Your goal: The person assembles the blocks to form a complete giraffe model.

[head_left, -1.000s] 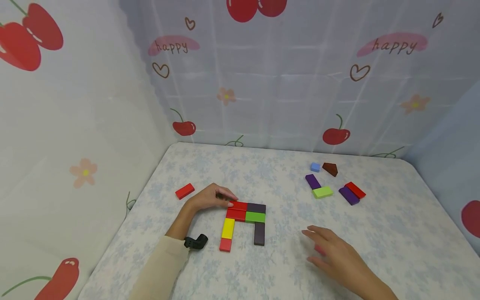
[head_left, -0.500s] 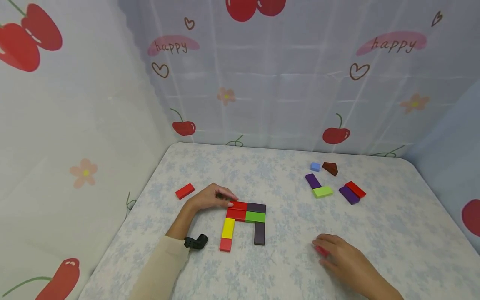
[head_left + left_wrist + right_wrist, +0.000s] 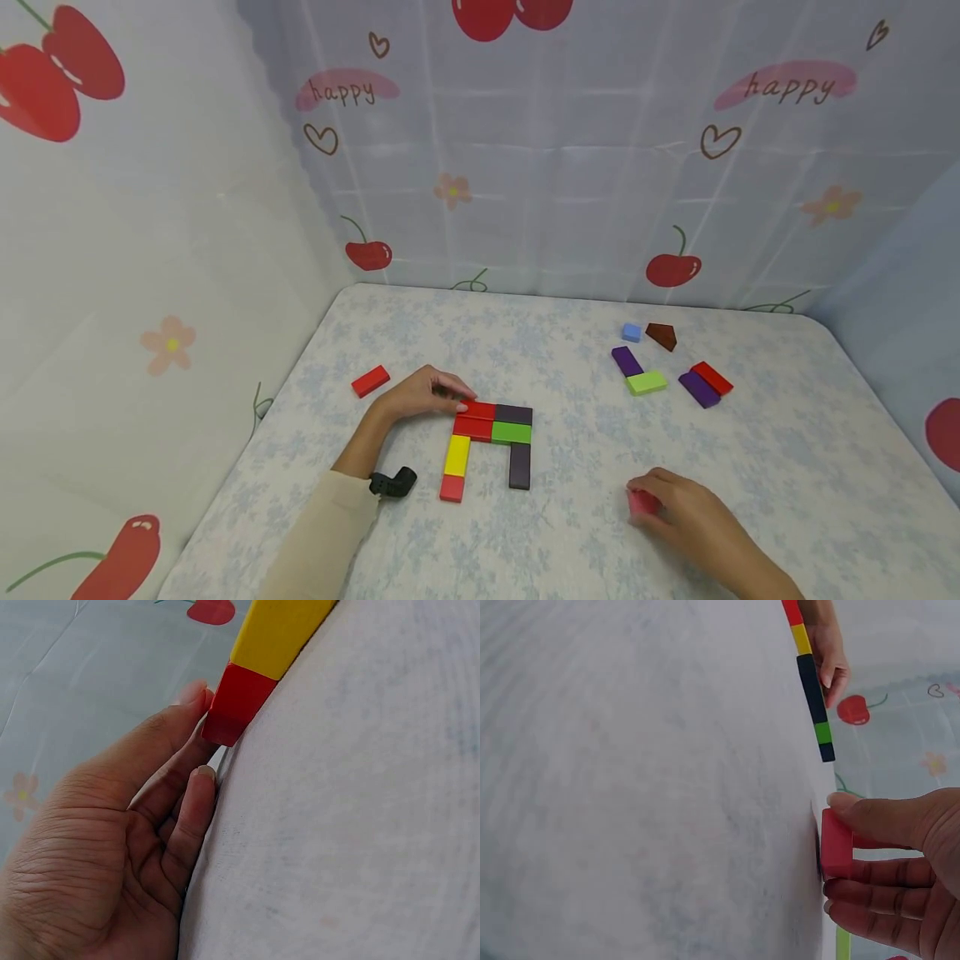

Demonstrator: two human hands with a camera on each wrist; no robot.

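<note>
My left hand [image 3: 416,393] is at the far left corner of a flat figure of coloured blocks, thumb and fingertips at the end of its upper red block [image 3: 480,411]. A second red block [image 3: 472,429] lies just below, beside a dark block [image 3: 513,414] and a green block [image 3: 512,432]. A yellow block [image 3: 457,456] with a short red block [image 3: 452,489] forms the left leg; another dark block [image 3: 520,467] forms the right. Well to the right, my right hand [image 3: 690,517] holds a pinkish-red block [image 3: 837,844] between thumb and fingers, low over the table.
One loose red block [image 3: 371,381] lies left of my left hand. Toward the back right are a small blue block [image 3: 632,332], a brown block [image 3: 662,336], a purple block [image 3: 627,361], a lime block [image 3: 647,383] and a red-purple pair [image 3: 703,387]. Printed curtains border the table.
My right hand has shifted slightly right and nearer me, its fingers closing around the pinkish-red block, which now shows more clearly. My left hand and the block figure stay in place.
</note>
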